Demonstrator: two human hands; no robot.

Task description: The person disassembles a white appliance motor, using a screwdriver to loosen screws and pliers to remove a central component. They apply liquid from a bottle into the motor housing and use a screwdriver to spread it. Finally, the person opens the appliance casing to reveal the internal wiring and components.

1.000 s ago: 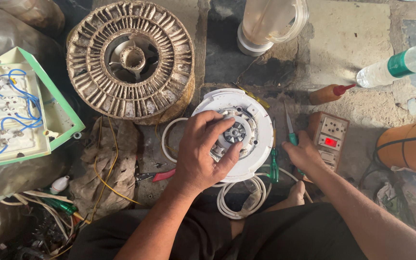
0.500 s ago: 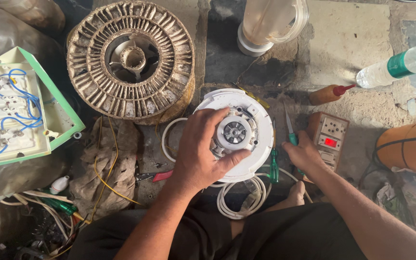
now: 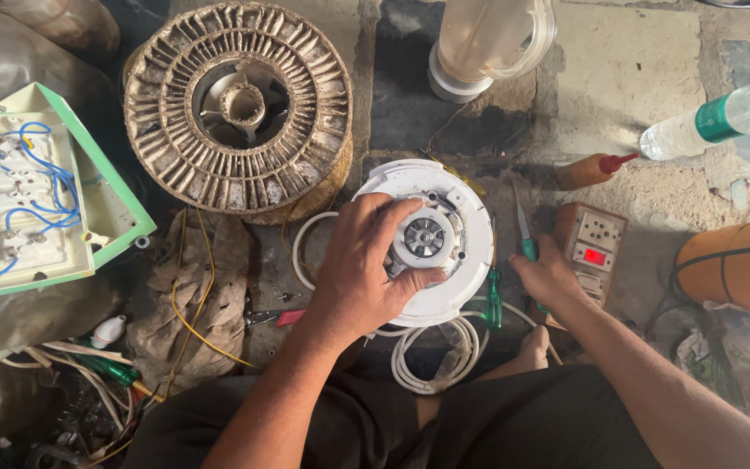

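Two hands share the work on a round white appliance base [image 3: 457, 195] that lies face-up on the stone floor [image 3: 618, 78], just in front of the person's knees. Its grey motor hub [image 3: 424, 238] sits at the centre. The left hand [image 3: 362, 265] lies over the base's left half, its grip closed loosely about the hub, thumb at the lower edge and fingertips along the upper. The right hand [image 3: 550, 276] is closed around a green-handled screwdriver [image 3: 523, 234], blade pointing away, beside a brown socket box [image 3: 590, 247].

To do this well, I judge the left hand should keep the base pressed flat so that it cannot spin, and leave the hub's middle uncovered for the tool. A second green screwdriver [image 3: 494, 300] lies just beside the rim, and the coiled white cord [image 3: 431, 352] below. Farther off stand a worn wire spool [image 3: 238, 108], a switch board with blue wires [image 3: 19, 204] and a clear jar [image 3: 492, 43].
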